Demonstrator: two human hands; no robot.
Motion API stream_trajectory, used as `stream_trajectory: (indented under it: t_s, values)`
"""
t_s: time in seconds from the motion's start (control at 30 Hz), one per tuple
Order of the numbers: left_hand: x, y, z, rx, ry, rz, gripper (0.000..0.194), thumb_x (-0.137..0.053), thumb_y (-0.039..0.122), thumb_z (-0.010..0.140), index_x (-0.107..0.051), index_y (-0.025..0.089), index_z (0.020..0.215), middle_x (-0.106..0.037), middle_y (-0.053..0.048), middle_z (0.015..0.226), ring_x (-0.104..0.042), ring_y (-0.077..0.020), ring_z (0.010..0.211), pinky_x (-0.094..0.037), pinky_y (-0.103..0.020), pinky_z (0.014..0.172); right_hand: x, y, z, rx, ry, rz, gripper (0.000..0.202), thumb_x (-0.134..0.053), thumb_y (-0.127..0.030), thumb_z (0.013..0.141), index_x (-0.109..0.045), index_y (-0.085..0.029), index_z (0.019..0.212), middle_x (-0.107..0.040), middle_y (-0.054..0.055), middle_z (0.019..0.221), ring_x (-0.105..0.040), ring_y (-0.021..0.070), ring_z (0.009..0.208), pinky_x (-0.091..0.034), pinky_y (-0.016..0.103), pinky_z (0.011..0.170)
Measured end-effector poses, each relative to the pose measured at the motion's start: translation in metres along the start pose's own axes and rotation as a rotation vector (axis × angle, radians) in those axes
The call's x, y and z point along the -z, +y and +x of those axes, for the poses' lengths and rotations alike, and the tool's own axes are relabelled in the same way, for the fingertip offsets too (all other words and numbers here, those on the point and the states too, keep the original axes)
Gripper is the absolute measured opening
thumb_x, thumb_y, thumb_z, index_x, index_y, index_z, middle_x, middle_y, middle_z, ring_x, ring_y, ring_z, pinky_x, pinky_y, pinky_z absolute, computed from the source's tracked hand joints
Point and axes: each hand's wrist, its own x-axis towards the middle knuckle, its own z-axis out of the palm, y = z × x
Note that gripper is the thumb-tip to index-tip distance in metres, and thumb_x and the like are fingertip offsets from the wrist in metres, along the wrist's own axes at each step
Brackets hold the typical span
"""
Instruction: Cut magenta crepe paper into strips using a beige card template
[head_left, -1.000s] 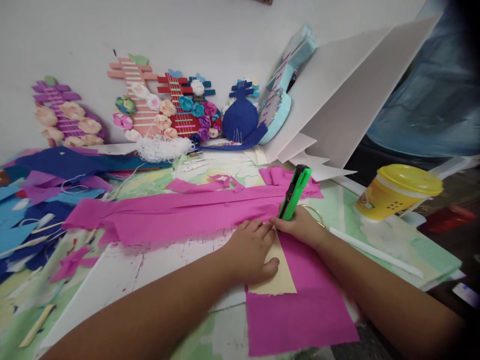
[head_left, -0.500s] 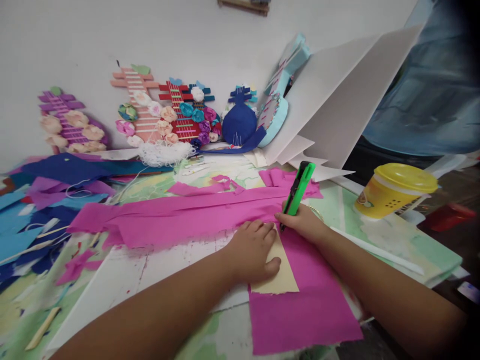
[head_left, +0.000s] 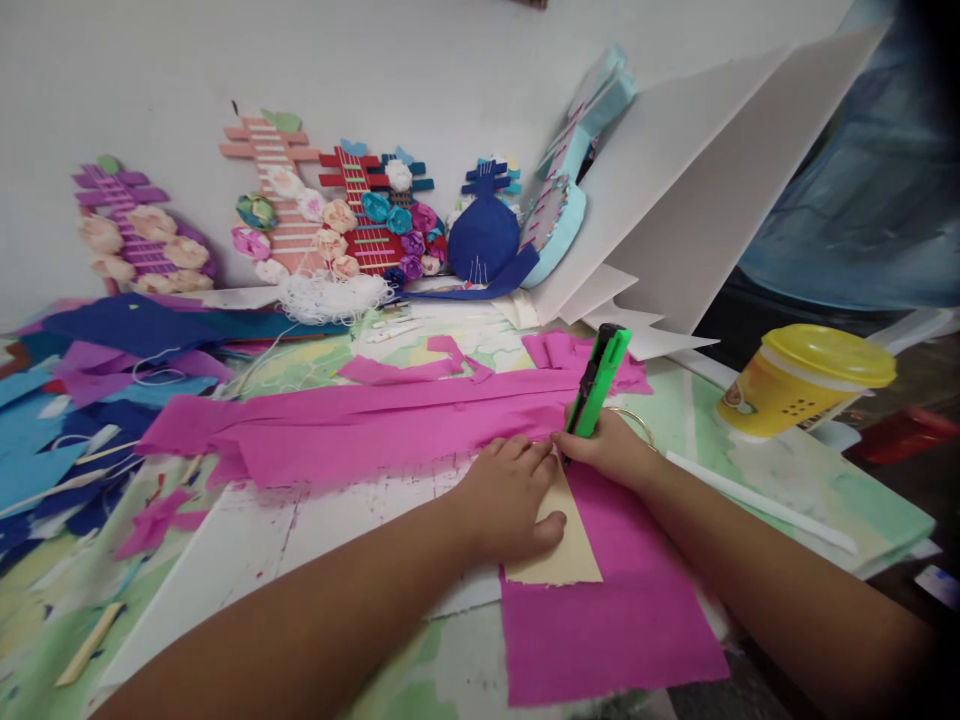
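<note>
My right hand grips a green and black utility knife, held nearly upright with its lower end at the right edge of a cream card. Flat on that card lies my left hand, fingers stretched and thumb apart, pressing it down. Beneath the card is a magenta crepe paper sheet, which runs toward me past the card's lower edge. A longer magenta crepe strip stretches to the left behind my hands. Under it lies a white board marked with cut lines. The knife's blade tip is hidden.
Several decorated instrument models, among them a blue round one, lean at the wall. White boards slope at the back right. A yellow lidded tub stands right. Blue scraps pile up left, and white string lies behind.
The view has shifted slightly. The knife and both hands hold almost the same place on the card and magenta paper; any cutting movement is too small to make out.
</note>
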Motion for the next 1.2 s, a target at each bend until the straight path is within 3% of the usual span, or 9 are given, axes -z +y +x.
stream_trajectory:
  t_s: [0.43, 0.93, 1.2]
  values:
    - [0.0010, 0.0000, -0.0008, 0.017, -0.028, -0.009, 0.061, -0.030, 0.048, 0.081, -0.032, 0.011, 0.129, -0.033, -0.012, 0.134, -0.029, -0.0284, 0.120, -0.022, -0.044, 0.096, 0.0028, 0.0040, 0.0026, -0.039, 0.011, 0.110, 0.028, -0.054, -0.044, 0.065, -0.052, -0.017, 0.059, -0.052, -0.002, 0.053, -0.047, 0.0118, 0.055, -0.036, 0.024, 0.053]
    - [0.0047, 0.0015, -0.0008, -0.006, 0.004, 0.006, 0.055, -0.034, 0.045, 0.080, -0.040, 0.011, 0.122, -0.045, -0.012, 0.124, -0.037, -0.0279, 0.112, -0.026, -0.042, 0.094, -0.0005, -0.0046, -0.0063, 0.012, -0.023, -0.074, 0.030, -0.054, -0.047, 0.062, -0.050, -0.018, 0.055, -0.049, -0.004, 0.049, -0.043, 0.0095, 0.048, -0.032, 0.022, 0.045]
    - [0.0026, 0.0015, 0.0003, 0.010, -0.016, 0.002, 0.060, -0.032, 0.046, 0.080, -0.032, 0.010, 0.128, -0.036, -0.013, 0.133, -0.031, -0.0288, 0.118, -0.025, -0.044, 0.095, -0.0009, 0.0021, -0.0016, 0.000, 0.010, 0.021, 0.032, -0.054, -0.048, 0.062, -0.050, -0.018, 0.056, -0.052, -0.002, 0.053, -0.048, 0.0118, 0.054, -0.037, 0.023, 0.051]
